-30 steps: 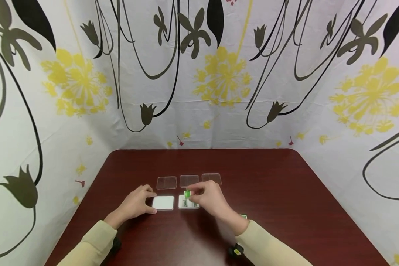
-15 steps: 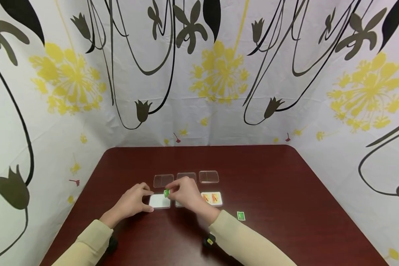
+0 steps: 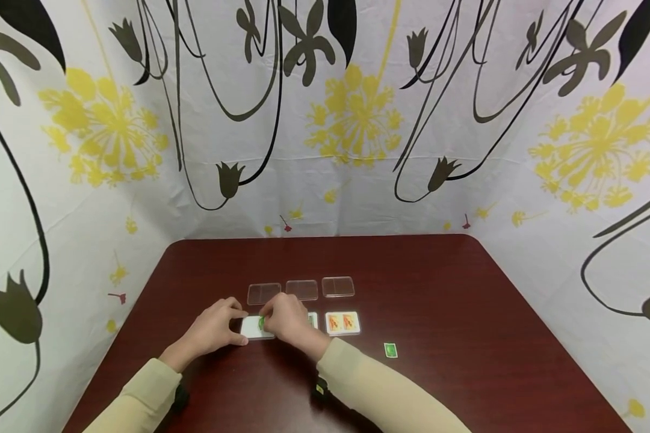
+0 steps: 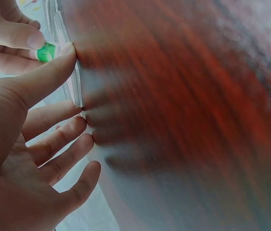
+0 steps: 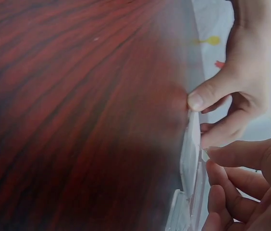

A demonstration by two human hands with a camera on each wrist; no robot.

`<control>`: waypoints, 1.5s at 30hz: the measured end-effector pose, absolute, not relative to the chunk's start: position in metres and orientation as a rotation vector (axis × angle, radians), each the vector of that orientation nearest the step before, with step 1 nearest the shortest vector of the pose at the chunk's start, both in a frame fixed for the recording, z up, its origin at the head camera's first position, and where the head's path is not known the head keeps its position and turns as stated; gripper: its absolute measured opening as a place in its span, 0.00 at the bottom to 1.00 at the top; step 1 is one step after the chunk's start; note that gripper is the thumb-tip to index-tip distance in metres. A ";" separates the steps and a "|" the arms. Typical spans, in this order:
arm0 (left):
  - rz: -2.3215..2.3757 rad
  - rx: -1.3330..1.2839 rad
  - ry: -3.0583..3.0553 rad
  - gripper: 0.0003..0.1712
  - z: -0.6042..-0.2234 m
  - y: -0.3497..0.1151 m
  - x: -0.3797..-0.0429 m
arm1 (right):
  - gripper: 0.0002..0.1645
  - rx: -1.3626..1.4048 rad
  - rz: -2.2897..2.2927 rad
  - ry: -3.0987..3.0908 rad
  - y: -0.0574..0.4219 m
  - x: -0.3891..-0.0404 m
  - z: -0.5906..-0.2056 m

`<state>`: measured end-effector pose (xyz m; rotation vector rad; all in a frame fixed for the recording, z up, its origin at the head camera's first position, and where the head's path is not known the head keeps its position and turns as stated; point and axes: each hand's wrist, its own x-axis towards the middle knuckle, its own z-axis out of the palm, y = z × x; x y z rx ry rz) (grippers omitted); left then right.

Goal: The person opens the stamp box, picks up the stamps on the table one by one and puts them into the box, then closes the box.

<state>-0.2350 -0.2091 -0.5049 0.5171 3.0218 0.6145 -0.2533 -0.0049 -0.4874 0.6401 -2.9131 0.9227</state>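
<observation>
My left hand (image 3: 213,328) holds the leftmost shallow white case (image 3: 250,328) by its left end, thumb at the near edge and a finger at the far edge. In the left wrist view its other fingers spread loosely. Over that case, my right hand (image 3: 289,319) pinches a small green picture card (image 4: 45,52) between thumb and forefinger. The right wrist view shows the card (image 5: 204,155) nearly edge-on above the case. A second white case (image 3: 314,320) is mostly hidden behind my right hand. Right of it lies a third case (image 3: 342,332) holding two orange picture cards.
Three clear plastic lids (image 3: 264,294) lie in a row behind the cases. A loose green card (image 3: 390,350) lies on the dark red table (image 3: 439,288) to the right. Patterned cloth (image 3: 346,198) surrounds the table's far side and flanks.
My right hand has carried the green card leftward from over the middle case to the left case and lowered it. The orange cards have come into view. My left hand keeps its hold.
</observation>
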 end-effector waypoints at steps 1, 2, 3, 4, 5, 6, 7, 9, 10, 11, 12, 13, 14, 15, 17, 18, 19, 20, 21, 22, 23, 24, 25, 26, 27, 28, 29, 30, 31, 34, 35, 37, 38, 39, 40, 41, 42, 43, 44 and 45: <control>0.615 0.517 3.019 0.33 -0.505 -0.209 -0.235 | 0.15 0.642 0.902 -2.919 -0.005 -0.253 -0.487; 0.615 0.517 3.018 0.33 -0.505 -0.210 -0.235 | 0.15 0.647 0.878 -2.922 -0.006 -0.252 -0.487; 0.616 0.517 3.018 0.33 -0.504 -0.210 -0.235 | 0.15 0.649 0.854 -2.924 -0.006 -0.252 -0.487; 0.617 0.516 3.017 0.33 -0.504 -0.210 -0.235 | 0.14 0.654 0.832 -2.926 -0.006 -0.252 -0.487; 0.616 0.517 3.018 0.33 -0.504 -0.210 -0.235 | 0.14 0.658 0.808 -2.926 -0.007 -0.252 -0.487; 0.617 0.518 3.018 0.33 -0.504 -0.210 -0.235 | 0.13 0.661 0.784 -2.926 -0.007 -0.252 -0.488; 0.617 0.518 3.019 0.33 -0.503 -0.211 -0.235 | 0.12 0.662 0.760 -2.927 -0.007 -0.252 -0.488; 0.615 0.523 3.021 0.33 -0.503 -0.211 -0.235 | 0.12 0.667 0.716 -2.923 -0.007 -0.253 -0.489; 0.616 0.527 3.020 0.33 -0.503 -0.211 -0.235 | 0.12 0.666 0.699 -2.926 -0.008 -0.253 -0.490; 0.613 0.530 3.020 0.33 -0.503 -0.211 -0.235 | 0.12 0.662 0.682 -2.931 -0.008 -0.254 -0.491; 0.612 0.530 3.019 0.33 -0.503 -0.210 -0.235 | 0.12 0.660 0.671 -2.937 -0.008 -0.254 -0.492; 0.610 0.532 3.018 0.33 -0.504 -0.210 -0.236 | 0.12 0.658 0.664 -2.944 -0.008 -0.255 -0.493; 0.607 0.532 3.017 0.33 -0.504 -0.210 -0.236 | 0.12 0.656 0.657 -2.949 -0.007 -0.256 -0.494; 0.605 0.530 3.016 0.33 -0.504 -0.210 -0.236 | 0.13 0.653 0.654 -2.956 -0.007 -0.256 -0.495; 0.600 0.526 3.016 0.33 -0.504 -0.210 -0.236 | 0.13 0.653 0.653 -2.961 -0.007 -0.256 -0.495; 0.600 0.523 3.016 0.33 -0.504 -0.210 -0.236 | 0.12 0.655 0.653 -2.960 -0.007 -0.256 -0.495; 0.600 0.522 3.016 0.33 -0.504 -0.210 -0.236 | 0.12 0.657 0.651 -2.957 -0.007 -0.256 -0.495; 0.602 0.520 3.016 0.33 -0.504 -0.210 -0.236 | 0.12 0.660 0.649 -2.952 -0.007 -0.256 -0.494; 0.602 0.518 3.016 0.33 -0.504 -0.210 -0.236 | 0.12 0.662 0.648 -2.945 -0.007 -0.255 -0.494; 0.603 0.516 3.015 0.33 -0.504 -0.210 -0.237 | 0.11 0.665 0.647 -2.938 -0.007 -0.255 -0.494; 0.604 0.516 3.013 0.33 -0.504 -0.210 -0.236 | 0.11 0.666 0.645 -2.931 -0.007 -0.254 -0.494; 0.603 0.515 3.013 0.33 -0.504 -0.210 -0.236 | 0.11 0.665 0.640 -2.926 -0.007 -0.254 -0.494; 0.602 0.513 3.012 0.33 -0.504 -0.210 -0.236 | 0.11 0.665 0.633 -2.920 -0.007 -0.254 -0.494; 0.601 0.513 3.011 0.33 -0.504 -0.210 -0.236 | 0.10 0.665 0.629 -2.913 -0.007 -0.253 -0.494; 0.599 0.513 3.010 0.33 -0.504 -0.210 -0.236 | 0.10 0.663 0.623 -2.908 -0.008 -0.253 -0.495; 0.599 0.513 3.010 0.33 -0.504 -0.209 -0.236 | 0.09 0.663 0.615 -2.905 -0.008 -0.253 -0.495; 0.601 0.515 3.009 0.33 -0.504 -0.209 -0.236 | 0.09 0.665 0.604 -2.902 -0.008 -0.253 -0.495; 0.599 0.521 3.011 0.33 -0.504 -0.210 -0.236 | 0.08 0.669 0.598 -2.898 -0.008 -0.252 -0.496; 0.600 0.526 3.012 0.32 -0.503 -0.209 -0.235 | 0.08 0.674 0.593 -2.894 -0.009 -0.252 -0.496; 0.599 0.537 3.016 0.32 -0.503 -0.210 -0.235 | 0.07 0.687 0.579 -2.881 -0.009 -0.253 -0.496; 0.596 0.540 3.018 0.32 -0.503 -0.210 -0.235 | 0.07 0.689 0.576 -2.880 -0.009 -0.253 -0.496; 0.592 0.540 3.021 0.32 -0.504 -0.210 -0.236 | 0.07 0.689 0.578 -2.877 -0.009 -0.253 -0.497; 0.592 0.539 3.023 0.32 -0.504 -0.210 -0.236 | 0.07 0.691 0.578 -2.877 -0.009 -0.254 -0.497; 0.593 0.539 3.024 0.32 -0.504 -0.209 -0.236 | 0.07 0.691 0.579 -2.879 -0.009 -0.254 -0.497; 0.593 0.540 3.025 0.32 -0.504 -0.209 -0.236 | 0.07 0.693 0.581 -2.880 -0.009 -0.254 -0.497; 0.595 0.540 3.026 0.32 -0.504 -0.209 -0.236 | 0.07 0.695 0.582 -2.880 -0.009 -0.254 -0.497; 0.598 0.540 3.026 0.32 -0.504 -0.209 -0.236 | 0.07 0.696 0.584 -2.880 -0.009 -0.254 -0.497; 0.598 0.540 3.026 0.32 -0.504 -0.209 -0.236 | 0.07 0.696 0.584 -2.880 -0.009 -0.253 -0.497; 0.600 0.539 3.025 0.32 -0.504 -0.209 -0.235 | 0.06 0.697 0.582 -2.881 -0.009 -0.253 -0.497; 0.602 0.540 3.024 0.32 -0.504 -0.210 -0.235 | 0.06 0.697 0.580 -2.883 -0.009 -0.253 -0.496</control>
